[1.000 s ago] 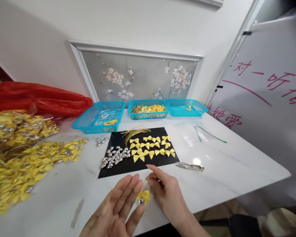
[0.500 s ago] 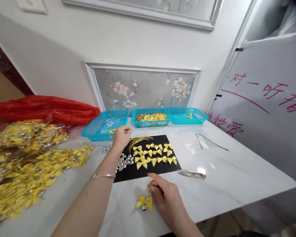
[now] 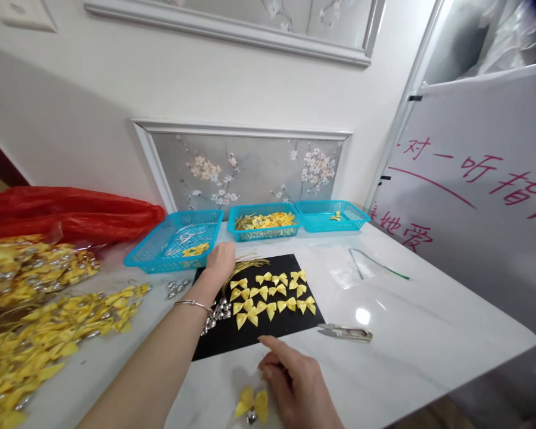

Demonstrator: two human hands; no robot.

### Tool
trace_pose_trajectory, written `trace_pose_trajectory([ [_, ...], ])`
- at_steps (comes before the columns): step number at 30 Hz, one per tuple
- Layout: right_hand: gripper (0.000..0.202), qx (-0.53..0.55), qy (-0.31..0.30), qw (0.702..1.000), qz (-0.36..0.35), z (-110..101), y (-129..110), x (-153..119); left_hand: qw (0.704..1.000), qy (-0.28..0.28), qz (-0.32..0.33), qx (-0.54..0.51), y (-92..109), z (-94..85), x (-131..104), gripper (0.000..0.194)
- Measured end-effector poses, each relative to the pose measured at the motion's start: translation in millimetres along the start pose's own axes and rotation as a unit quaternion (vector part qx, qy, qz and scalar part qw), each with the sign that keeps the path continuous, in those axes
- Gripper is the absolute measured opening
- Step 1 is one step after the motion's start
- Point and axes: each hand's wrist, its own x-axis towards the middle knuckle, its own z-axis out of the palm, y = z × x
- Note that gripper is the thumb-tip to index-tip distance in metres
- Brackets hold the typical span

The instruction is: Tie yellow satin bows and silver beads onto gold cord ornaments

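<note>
By blue basket [image 3: 139, 263], left hand [image 3: 221, 261] outstretched; right hand [image 3: 298, 378] curled beside bow [image 3: 261, 406]

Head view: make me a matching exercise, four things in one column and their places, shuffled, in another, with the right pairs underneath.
1. Snips
2. Left hand
3. Bow rows
4. Right hand

A. Just right of the lone bow
B. On the black mat
C. At the mat's near right corner
D. Between the leftmost basket and gold wires

Pairs: 1-C, 2-D, 3-B, 4-A
</note>
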Motion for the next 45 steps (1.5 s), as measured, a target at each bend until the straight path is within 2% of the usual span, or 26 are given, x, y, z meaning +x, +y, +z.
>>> trace_pose_trajectory([
  [4, 0.044, 0.013, -0.034, 0.999, 0.022, -5.5, -4.8, 0.6, 0.998, -0.033, -0.028, -0.055, 16.7, -12.8, -6.4, 0.030],
  [8, 0.039, 0.012, -0.032, 0.998, 0.048, -9.5, -12.4, 1.4, 0.985, -0.045, -0.036, -0.161, 43.4, -34.8, -37.0, 0.029],
  [11, 0.039, 0.018, -0.038, 0.998, 0.051, -11.0, -15.7, 1.1, 0.963, -0.040, -0.045, -0.263, 60.0, -54.5, -77.7, 0.027],
  [14, 0.038, 0.026, -0.044, 0.997, 0.058, -12.0, -17.1, -0.7, 0.933, -0.030, -0.064, -0.353, 65.2, -72.7, -130.8, 0.019],
  [15, 0.037, 0.028, -0.046, 0.997, 0.061, -12.3, -17.4, -1.4, 0.923, -0.027, -0.076, -0.377, 64.1, -77.6, -150.2, 0.016],
  [20, 0.036, 0.059, -0.041, 0.995, 0.075, -13.9, -17.2, -3.4, 0.882, -0.043, -0.158, -0.442, 46.1, -89.5, -240.5, 0.028],
  [22, 0.032, 0.083, -0.037, 0.993, 0.079, -15.0, -17.5, -2.7, 0.822, -0.069, -0.262, -0.501, 38.7, -89.1, -263.2, 0.032],
  [23, 0.028, 0.096, -0.037, 0.991, 0.082, -15.5, -18.1, -2.3, 0.797, -0.086, -0.282, -0.528, 36.1, -88.2, -270.3, 0.034],
  [25, 0.019, 0.118, -0.045, 0.988, 0.086, -16.2, -21.0, -1.3, 0.759, -0.118, -0.306, -0.562, 33.7, -85.8, -276.5, 0.036],
  [27, 0.022, 0.140, -0.065, 0.984, 0.093, -16.6, -26.4, -0.4, 0.754, -0.137, -0.306, -0.564, 34.1, -83.3, -274.8, 0.034],
  [29, 0.026, 0.166, -0.094, 0.976, 0.107, -17.3, -33.8, 0.8, 0.783, -0.139, -0.295, -0.530, 35.5, -80.8, -269.6, 0.031],
  [31, 0.029, 0.189, -0.121, 0.967, 0.123, -18.7, -42.1, 3.1, 0.835, -0.145, -0.262, -0.463, 36.4, -77.9, -264.4, 0.028],
  [33, 0.033, 0.201, -0.138, 0.960, 0.135, -20.8, -49.8, 6.7, 0.878, -0.182, -0.219, -0.384, 36.6, -74.4, -260.6, 0.028],
  [35, 0.034, 0.222, -0.154, 0.953, 0.138, -22.7, -55.8, 11.1, 0.889, -0.235, -0.189, -0.345, 36.3, -70.3, -258.4, 0.026],
  [39, 0.030, 0.304, -0.168, 0.927, 0.141, -23.7, -60.4, 17.8, 0.846, -0.303, -0.199, -0.391, 36.7, -61.9, -258.3, 0.027],
  [41, 0.027, 0.305, -0.146, 0.930, 0.144, -22.8, -59.4, 18.7, 0.821, -0.314, -0.217, -0.425, 38.0, -59.2, -260.0, 0.029],
  [43, 0.024, 0.287, -0.116, 0.939, 0.150, -21.0, -56.8, 18.3, 0.806, -0.283, -0.242, -0.460, 40.2, -58.7, -262.0, 0.027],
  [45, 0.023, 0.268, -0.086, 0.946, 0.162, -18.5, -53.6, 17.3, 0.804, -0.224, -0.262, -0.486, 42.7, -60.4, -263.7, 0.035],
])
